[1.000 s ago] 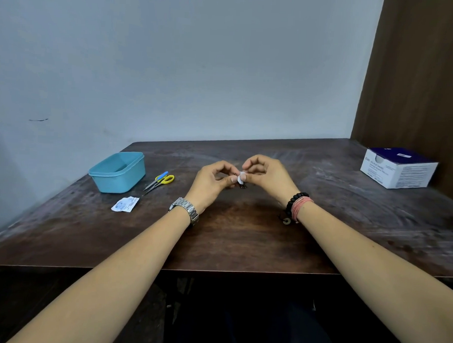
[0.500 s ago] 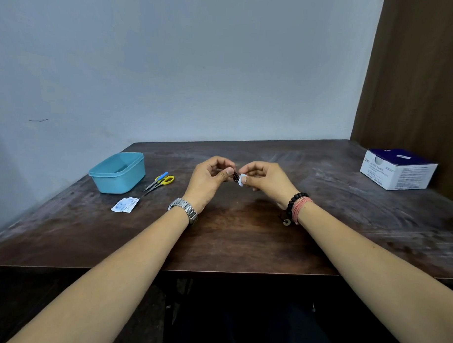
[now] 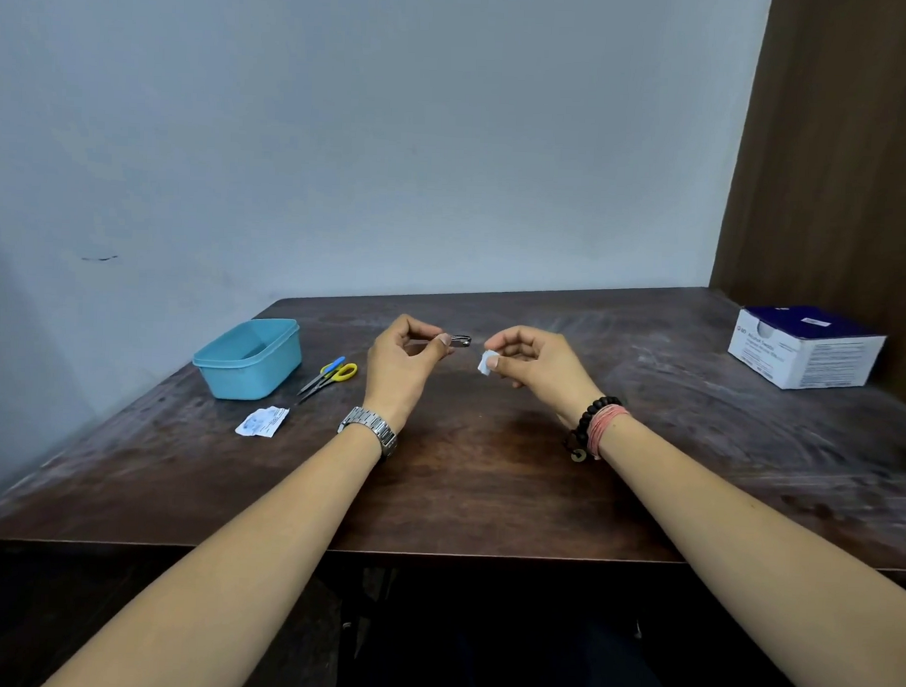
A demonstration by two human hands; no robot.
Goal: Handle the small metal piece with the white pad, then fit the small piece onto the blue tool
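Both hands hover above the middle of the dark wooden table [image 3: 477, 477]. My left hand [image 3: 404, 362], with a metal watch on its wrist, pinches a small metal nail clipper [image 3: 460, 340] between thumb and fingers, its tip pointing right. My right hand [image 3: 537, 367], with bead and thread bracelets on the wrist, pinches a small white folded wipe [image 3: 486, 363] at the thumb tip. A short gap separates the clipper from the wipe.
A light-blue plastic tub [image 3: 250, 358] stands at the left. Beside it lie scissors with blue and yellow handles [image 3: 330, 375] and a torn white sachet [image 3: 262, 422]. A white and dark-blue carton [image 3: 805, 346] sits at the far right by a brown wall panel.
The hands were together with the wipe against the clipper. They have drawn apart and risen a little, the left keeping the clipper and the right keeping the wipe.
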